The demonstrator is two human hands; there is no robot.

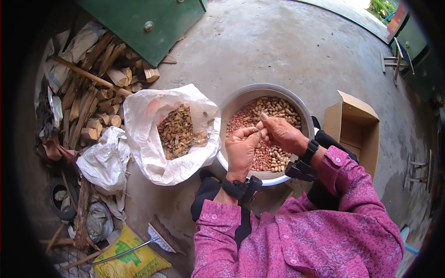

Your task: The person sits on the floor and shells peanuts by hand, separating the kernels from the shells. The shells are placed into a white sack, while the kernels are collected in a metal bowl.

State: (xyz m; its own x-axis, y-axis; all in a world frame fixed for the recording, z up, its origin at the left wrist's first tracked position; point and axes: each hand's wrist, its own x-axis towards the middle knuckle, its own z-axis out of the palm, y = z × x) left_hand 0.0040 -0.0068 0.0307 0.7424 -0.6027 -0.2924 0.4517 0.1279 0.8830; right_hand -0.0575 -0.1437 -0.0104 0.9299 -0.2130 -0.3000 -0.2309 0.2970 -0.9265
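A wide metal basin (303, 109) holds shelled pinkish peanuts (237, 121) on its left and unshelled peanuts (282, 109) toward the far and right side. Above it my two hands meet, fingertips almost touching. My left hand (241, 150) is closed in a pinch, with a small brownish peanut (256, 131) partly showing at its fingertips. Fingers curled and thumb raised, my right hand (283, 132) is closed beside it; whatever it grips is hidden. Left of the basin, a white woven sack (139, 125) stands with its mouth spread, showing empty peanut shells (176, 134) inside.
Split firewood (99, 109) is heaped at the left below a green metal door (139, 28). An open cardboard box (338, 125) stands right of the basin. A brush with a long handle (162, 236) lies by a yellow sack (130, 257). Small stools (396, 62) stand far right.
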